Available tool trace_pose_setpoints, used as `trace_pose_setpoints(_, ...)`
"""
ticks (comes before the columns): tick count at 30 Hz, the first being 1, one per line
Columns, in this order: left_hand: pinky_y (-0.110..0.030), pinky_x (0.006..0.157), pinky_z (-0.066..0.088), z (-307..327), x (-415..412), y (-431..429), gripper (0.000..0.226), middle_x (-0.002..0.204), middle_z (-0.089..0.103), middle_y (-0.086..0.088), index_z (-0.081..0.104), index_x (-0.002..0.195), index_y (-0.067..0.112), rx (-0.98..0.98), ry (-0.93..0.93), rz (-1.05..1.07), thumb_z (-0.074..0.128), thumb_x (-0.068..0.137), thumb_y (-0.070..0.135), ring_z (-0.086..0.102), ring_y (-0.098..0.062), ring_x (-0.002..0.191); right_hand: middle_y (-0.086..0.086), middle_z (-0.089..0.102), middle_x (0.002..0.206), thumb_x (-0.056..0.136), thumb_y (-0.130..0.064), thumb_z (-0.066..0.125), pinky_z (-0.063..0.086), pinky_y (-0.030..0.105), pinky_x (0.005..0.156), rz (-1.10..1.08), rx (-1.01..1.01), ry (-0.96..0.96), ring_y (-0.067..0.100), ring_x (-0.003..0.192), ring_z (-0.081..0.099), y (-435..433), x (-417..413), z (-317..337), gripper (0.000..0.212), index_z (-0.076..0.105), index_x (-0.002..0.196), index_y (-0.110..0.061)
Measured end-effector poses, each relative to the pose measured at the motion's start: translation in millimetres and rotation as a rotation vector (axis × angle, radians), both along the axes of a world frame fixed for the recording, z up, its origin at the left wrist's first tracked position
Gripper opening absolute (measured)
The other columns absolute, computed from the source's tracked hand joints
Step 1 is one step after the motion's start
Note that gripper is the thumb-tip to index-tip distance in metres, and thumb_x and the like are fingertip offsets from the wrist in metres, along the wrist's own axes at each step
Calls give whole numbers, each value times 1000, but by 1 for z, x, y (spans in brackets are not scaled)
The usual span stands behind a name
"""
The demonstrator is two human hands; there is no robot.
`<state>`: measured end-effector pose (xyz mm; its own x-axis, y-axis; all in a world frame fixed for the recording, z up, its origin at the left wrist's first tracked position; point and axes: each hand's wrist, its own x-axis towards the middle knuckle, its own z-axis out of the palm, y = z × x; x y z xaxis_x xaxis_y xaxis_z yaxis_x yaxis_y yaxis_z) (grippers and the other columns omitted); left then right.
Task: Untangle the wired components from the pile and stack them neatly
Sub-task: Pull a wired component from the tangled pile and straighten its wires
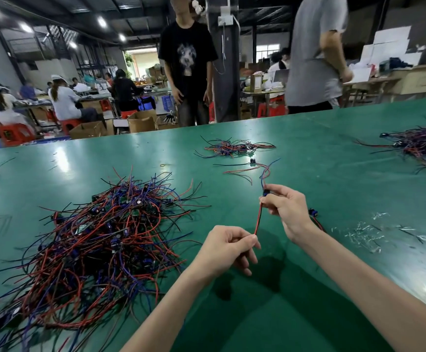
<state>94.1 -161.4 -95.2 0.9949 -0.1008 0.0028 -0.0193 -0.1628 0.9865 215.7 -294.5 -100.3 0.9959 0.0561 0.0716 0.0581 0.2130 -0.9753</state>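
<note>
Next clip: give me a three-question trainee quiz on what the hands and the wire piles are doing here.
1. True or false: the left hand pinches the lower end of a red wire.
2. The large tangled pile lies: A) to the left of both hands; B) to the right of both hands; C) on the floor.
3. Which hand holds the blue component at the wire's upper end?
Key: 1 true; 2 A; 3 the right hand.

Lit brightly from ceiling lamps [102, 21] far beyond the left hand [228, 247]. Cast soft shadows on the table [334, 158] just below it and the right hand [287, 212]. Glared white farther left. Bowed at edges.
</note>
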Motion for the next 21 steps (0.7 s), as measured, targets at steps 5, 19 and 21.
trace_pose_setpoints(5,-20,54,53,-6,-1,-8,16,67,67,-3,64,99,1,-1,5,1,48,96,-1,57,-9,48,0,62,62,77,10,63,38,16,47,-46,-15,42,2,44,51,-4,6,-7,25,66,95,-7)
trace_pose_setpoints(19,-25,40,51,-9,6,0,32,40,52,2,62,73,3,105,224,236,43,98,9,46,-11,32,1,66,62,79,13,61,42,18,45,126,228,-22,10,53,59,2,-11,19,26,66,93,-8)
trace_pose_setpoints(21,-24,39,49,-10,6,0,32,40,52,2,62,74,4,127,199,259,41,98,8,45,-10,32,0,65,61,79,13,61,41,18,45,129,229,-23,9,52,59,2,-12,20,26,67,92,-9)
